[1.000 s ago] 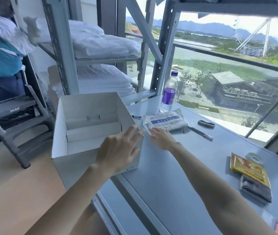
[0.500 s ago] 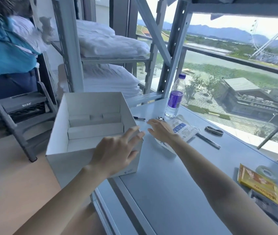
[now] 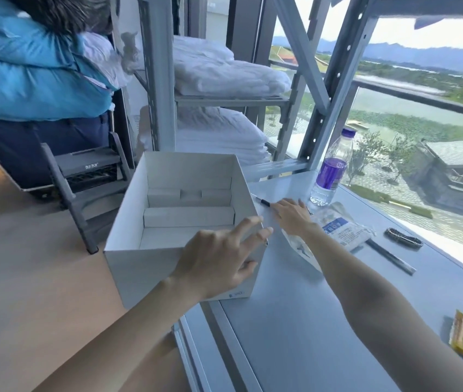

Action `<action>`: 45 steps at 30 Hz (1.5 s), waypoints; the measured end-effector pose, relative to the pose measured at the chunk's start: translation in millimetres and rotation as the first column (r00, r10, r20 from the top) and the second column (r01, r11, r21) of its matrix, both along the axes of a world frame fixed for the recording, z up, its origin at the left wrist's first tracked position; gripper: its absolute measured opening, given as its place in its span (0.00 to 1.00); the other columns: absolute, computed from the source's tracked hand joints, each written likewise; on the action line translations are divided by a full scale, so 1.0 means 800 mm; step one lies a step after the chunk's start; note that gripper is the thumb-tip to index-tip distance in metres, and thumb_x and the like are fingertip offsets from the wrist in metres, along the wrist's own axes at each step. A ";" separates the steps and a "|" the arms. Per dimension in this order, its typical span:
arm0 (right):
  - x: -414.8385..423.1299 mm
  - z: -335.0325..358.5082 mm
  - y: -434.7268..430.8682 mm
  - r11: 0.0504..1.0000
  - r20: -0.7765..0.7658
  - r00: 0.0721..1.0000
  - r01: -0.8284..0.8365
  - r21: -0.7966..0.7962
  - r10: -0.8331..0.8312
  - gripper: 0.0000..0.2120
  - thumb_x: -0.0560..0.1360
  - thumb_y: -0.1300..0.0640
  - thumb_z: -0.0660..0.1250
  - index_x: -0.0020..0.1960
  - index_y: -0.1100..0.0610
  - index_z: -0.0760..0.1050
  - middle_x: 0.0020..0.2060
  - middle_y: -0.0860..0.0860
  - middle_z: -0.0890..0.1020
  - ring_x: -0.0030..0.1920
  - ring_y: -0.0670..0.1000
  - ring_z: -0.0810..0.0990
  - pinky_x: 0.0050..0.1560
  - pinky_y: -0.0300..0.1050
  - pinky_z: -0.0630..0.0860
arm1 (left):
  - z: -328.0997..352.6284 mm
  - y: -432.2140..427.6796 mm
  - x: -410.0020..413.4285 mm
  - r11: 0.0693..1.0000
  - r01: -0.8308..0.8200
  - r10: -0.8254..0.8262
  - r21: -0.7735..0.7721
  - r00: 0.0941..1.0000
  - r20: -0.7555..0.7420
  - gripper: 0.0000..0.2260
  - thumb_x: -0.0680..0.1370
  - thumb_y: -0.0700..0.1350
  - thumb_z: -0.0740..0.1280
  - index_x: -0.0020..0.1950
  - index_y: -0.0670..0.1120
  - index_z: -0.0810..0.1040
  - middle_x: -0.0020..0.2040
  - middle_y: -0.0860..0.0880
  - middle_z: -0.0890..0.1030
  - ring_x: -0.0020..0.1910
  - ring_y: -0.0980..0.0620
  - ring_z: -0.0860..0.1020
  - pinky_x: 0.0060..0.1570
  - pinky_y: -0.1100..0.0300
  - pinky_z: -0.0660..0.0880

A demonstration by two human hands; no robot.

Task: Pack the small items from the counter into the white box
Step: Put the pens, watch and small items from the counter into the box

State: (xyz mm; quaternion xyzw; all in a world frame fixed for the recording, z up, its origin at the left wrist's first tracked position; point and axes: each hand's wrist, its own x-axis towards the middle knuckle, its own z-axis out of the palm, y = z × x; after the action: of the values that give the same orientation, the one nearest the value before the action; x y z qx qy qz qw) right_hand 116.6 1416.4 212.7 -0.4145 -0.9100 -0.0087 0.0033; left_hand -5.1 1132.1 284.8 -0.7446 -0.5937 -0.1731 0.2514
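The black pen (image 3: 264,202) lies on the counter (image 3: 281,321) just beside the white box's (image 3: 145,267) right wall. It looks light, stiff and likely to roll, so it is best pinched mid-barrel. The right hand (image 3: 292,216) covers it with straight fingers, gripping nothing. The left hand (image 3: 221,258), fingers spread, steadies the box at the counter's left edge; the box's open top looks roomy.

The person's left hand (image 3: 219,258) and right hand (image 3: 292,216) are bare (forearms (image 3: 366,292) likewise, as far as they show).
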 end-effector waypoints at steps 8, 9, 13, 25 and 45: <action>0.089 -0.015 -0.001 0.987 0.003 0.988 0.156 -0.047 -0.156 0.22 0.80 0.48 0.49 0.73 0.49 0.59 0.73 0.47 0.60 0.71 0.52 0.62 0.67 0.58 0.57 | -0.002 0.002 0.002 0.999 0.033 -0.033 0.023 0.999 0.020 0.22 0.70 0.55 0.56 0.61 0.52 0.78 0.59 0.54 0.78 0.22 0.52 0.74 0.21 0.66 0.58; 0.095 -0.016 -0.010 0.986 -0.003 0.987 0.160 -0.037 -0.160 0.22 0.80 0.48 0.49 0.73 0.50 0.59 0.73 0.47 0.61 0.70 0.53 0.63 0.67 0.57 0.57 | -0.003 0.003 0.003 0.999 0.043 -0.043 0.023 0.999 0.029 0.23 0.70 0.55 0.56 0.61 0.52 0.78 0.59 0.53 0.78 0.22 0.52 0.74 0.20 0.66 0.60; 0.120 -0.015 -0.050 0.977 -0.044 0.976 0.211 -0.025 -0.212 0.22 0.81 0.49 0.49 0.73 0.54 0.58 0.71 0.51 0.63 0.68 0.55 0.66 0.66 0.55 0.57 | 0.000 0.005 0.006 0.995 0.099 -0.101 0.034 0.993 0.061 0.23 0.69 0.51 0.56 0.61 0.49 0.79 0.59 0.52 0.80 0.23 0.53 0.77 0.20 0.66 0.65; 0.215 -0.012 -0.194 0.940 -0.191 0.925 0.339 0.019 -0.330 0.19 0.81 0.52 0.54 0.70 0.56 0.66 0.66 0.52 0.71 0.64 0.55 0.71 0.65 0.48 0.64 | 0.008 0.025 0.049 0.980 0.188 -0.183 -0.063 0.980 0.079 0.28 0.58 0.38 0.75 0.59 0.42 0.80 0.55 0.42 0.82 0.21 0.49 0.76 0.19 0.65 0.64; 0.181 0.103 -0.091 0.918 -0.428 0.832 0.397 0.012 -0.354 0.23 0.76 0.56 0.65 0.69 0.60 0.66 0.65 0.56 0.72 0.63 0.58 0.73 0.59 0.53 0.72 | 0.003 0.090 0.057 0.961 0.276 -0.270 -0.035 0.955 0.122 0.31 0.57 0.36 0.76 0.60 0.48 0.80 0.55 0.48 0.82 0.21 0.50 0.75 0.18 0.65 0.64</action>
State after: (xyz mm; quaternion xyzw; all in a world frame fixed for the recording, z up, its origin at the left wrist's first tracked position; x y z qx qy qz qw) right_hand 261.1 1343.4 294.8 -0.5768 -0.7869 0.0337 0.2165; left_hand 40.4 1204.0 287.4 -0.8142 -0.5032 -0.2338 0.1708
